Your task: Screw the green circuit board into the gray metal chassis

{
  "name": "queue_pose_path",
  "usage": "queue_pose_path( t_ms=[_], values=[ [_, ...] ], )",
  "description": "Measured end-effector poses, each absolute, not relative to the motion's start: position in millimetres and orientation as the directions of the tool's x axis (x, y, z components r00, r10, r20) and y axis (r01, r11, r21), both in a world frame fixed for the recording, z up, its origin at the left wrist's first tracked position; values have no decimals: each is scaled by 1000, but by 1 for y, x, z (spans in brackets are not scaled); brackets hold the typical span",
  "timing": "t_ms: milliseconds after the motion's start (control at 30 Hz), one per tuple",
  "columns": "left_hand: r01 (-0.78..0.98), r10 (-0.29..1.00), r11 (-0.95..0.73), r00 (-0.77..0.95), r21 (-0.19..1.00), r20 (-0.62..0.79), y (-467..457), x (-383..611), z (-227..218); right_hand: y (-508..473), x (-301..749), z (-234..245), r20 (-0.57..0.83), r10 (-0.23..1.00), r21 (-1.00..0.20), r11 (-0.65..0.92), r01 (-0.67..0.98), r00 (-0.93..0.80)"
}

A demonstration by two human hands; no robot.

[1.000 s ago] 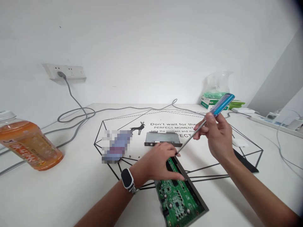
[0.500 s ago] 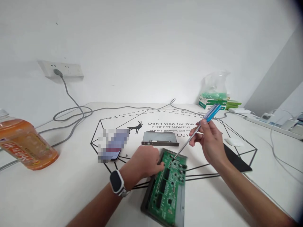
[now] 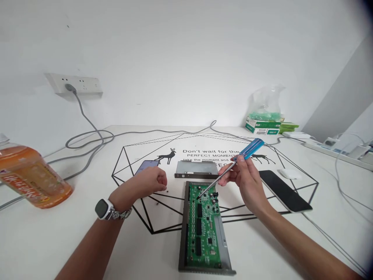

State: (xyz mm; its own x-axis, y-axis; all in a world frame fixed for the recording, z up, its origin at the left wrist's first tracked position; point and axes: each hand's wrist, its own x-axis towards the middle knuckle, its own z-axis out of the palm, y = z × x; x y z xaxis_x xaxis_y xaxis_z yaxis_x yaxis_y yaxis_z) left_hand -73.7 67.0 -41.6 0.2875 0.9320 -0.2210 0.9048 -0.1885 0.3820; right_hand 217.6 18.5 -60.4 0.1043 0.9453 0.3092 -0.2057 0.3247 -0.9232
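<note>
A green circuit board lies in a grey metal tray on the white table, its long side running toward me. My right hand grips a blue-handled screwdriver, whose tip touches the far left part of the board. My left hand, with a watch on the wrist, is curled into a loose fist left of the board, close to a small dark screw on the table. A grey metal cover lies just beyond the board.
A phone lies behind my left hand, and a black phone and white mouse at right. An orange drink bottle stands at far left. Grey cables run from a wall socket. Green boxes sit at the back.
The board has been turned so its long side points toward me. My left hand let go of it and drew back left. The screwdriver lowered, its tip now on the board.
</note>
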Motion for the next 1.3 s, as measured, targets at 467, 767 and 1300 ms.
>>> queue_pose_path(
  t_ms=[467,767,1300],
  values=[
    [960,932,-16,116,280,-343,38,-64,-24,21,219,-60,294,950,-924,311,-223,104],
    [939,924,16,118,345,-364,40,-64,-42,22,221,-59,309,945,-914,327,-240,111],
    [588,818,-508,559,629,138,43,-9,-50,17,218,-52,381,908,-888,412,-205,173]
  ],
)
